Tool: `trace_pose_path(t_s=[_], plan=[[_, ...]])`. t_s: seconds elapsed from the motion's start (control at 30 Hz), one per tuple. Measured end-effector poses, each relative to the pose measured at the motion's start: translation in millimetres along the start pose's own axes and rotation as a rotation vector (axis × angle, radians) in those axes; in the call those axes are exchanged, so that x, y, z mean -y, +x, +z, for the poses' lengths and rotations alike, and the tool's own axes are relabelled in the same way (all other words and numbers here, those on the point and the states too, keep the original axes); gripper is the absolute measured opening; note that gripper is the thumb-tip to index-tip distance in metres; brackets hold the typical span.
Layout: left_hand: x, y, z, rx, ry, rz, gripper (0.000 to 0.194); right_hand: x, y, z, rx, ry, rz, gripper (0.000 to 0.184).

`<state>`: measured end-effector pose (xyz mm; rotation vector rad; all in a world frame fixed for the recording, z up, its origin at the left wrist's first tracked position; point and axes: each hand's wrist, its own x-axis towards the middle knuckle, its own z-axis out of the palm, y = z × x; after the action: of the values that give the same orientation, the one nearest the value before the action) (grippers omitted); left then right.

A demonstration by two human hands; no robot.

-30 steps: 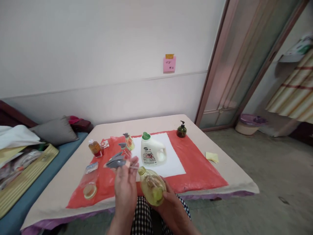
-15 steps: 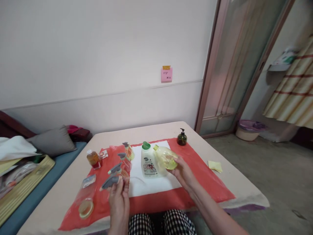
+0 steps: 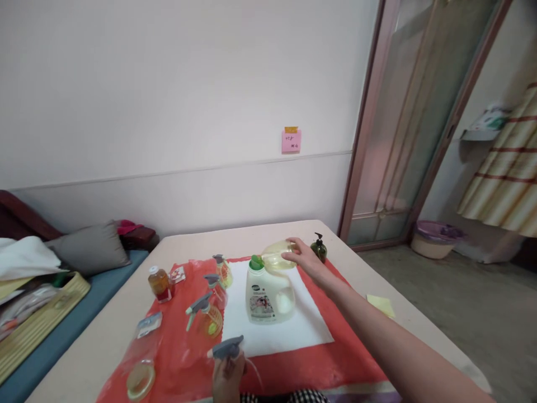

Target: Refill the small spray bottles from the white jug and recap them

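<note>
My left hand (image 3: 229, 374), low at the front, is closed on a grey spray trigger head (image 3: 226, 347) with a thin clear tube hanging from it. My right hand (image 3: 306, 259) grips the base of a see-through yellow bottle (image 3: 277, 259). That bottle lies nearly level, its neck towards the green piece (image 3: 255, 262) at the mouth of a pale jug (image 3: 260, 288). Whether they touch, I cannot tell. The jug stands upright on a white sheet (image 3: 293, 338). Left of it stand several spray bottles, among them a yellow one (image 3: 212, 323) and a pink one (image 3: 218, 295).
A red cloth (image 3: 268, 374) covers part of the table. An amber bottle (image 3: 160, 284), a round lid (image 3: 141, 380) and a clear packet (image 3: 149, 326) are at the left. A dark green pump bottle (image 3: 319, 249) stands behind my right hand; yellow notes (image 3: 381, 305) lie at the right.
My right hand has raised the yellow bottle's base and brought its neck to the jug's mouth. My left hand has moved down and right with the trigger head. The view has shifted slightly.
</note>
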<state>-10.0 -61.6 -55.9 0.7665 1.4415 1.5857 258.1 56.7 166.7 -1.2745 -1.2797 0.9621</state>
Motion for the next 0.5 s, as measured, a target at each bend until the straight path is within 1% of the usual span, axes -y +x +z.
trace_pose_path(t_s=[0.07, 0.13, 0.3, 0.4, 0.5], plan=[[1, -4, -0.4, 0.003, 0.066, 0.03, 0.059, 12, 5, 1, 0.013, -0.101, -0.067, 0.062], [-4, -9, 0.9, 0.012, 0.079, 0.031, 0.06, 23, 8, 2, 0.036, -0.19, -0.122, 0.065], [-16, -15, 6.5, -0.002, 0.047, 0.062, 0.056, 43, 14, 11, 0.097, -0.36, -0.217, 0.069], [-16, -16, 8.8, 0.003, -0.005, 0.041, 0.058, 52, 17, 17, 0.124, -0.44, -0.264, 0.069], [-13, -15, 10.0, 0.01, -0.059, 0.033, 0.058, 59, 20, 23, 0.138, -0.504, -0.281, 0.072]])
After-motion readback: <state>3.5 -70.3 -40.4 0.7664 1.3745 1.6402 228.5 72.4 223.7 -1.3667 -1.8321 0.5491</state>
